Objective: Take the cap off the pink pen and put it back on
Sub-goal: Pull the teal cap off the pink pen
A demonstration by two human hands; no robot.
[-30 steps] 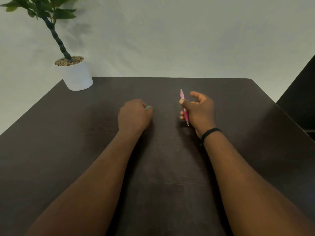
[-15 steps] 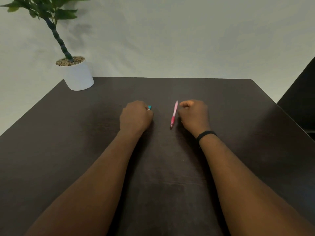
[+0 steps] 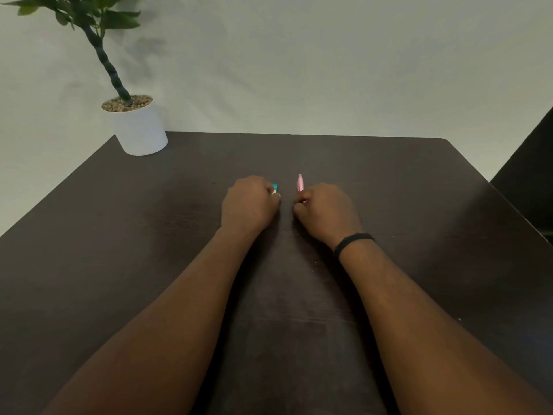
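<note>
The pink pen (image 3: pixel 300 183) is in my right hand (image 3: pixel 327 212), which is closed in a fist on the dark table (image 3: pixel 419 205). Only the pen's upper end shows, sticking up past the knuckles; the rest is hidden in the fist, and I cannot tell whether the cap is on. My left hand (image 3: pixel 250 206) is a closed fist resting on the table just left of it, a narrow gap apart. A small teal bit (image 3: pixel 274 187) shows at its fingers; I cannot tell whether it is a ring or something held.
A white pot with a green plant (image 3: pixel 139 127) stands at the table's far left corner. A dark piece of furniture (image 3: pixel 529 172) rises beside the right edge. A black band is on my right wrist (image 3: pixel 353 242).
A second ago my right hand held the pen up loosely. Half a second ago the pen lay on the table beside that fist. Now the right hand is closed on it again.
</note>
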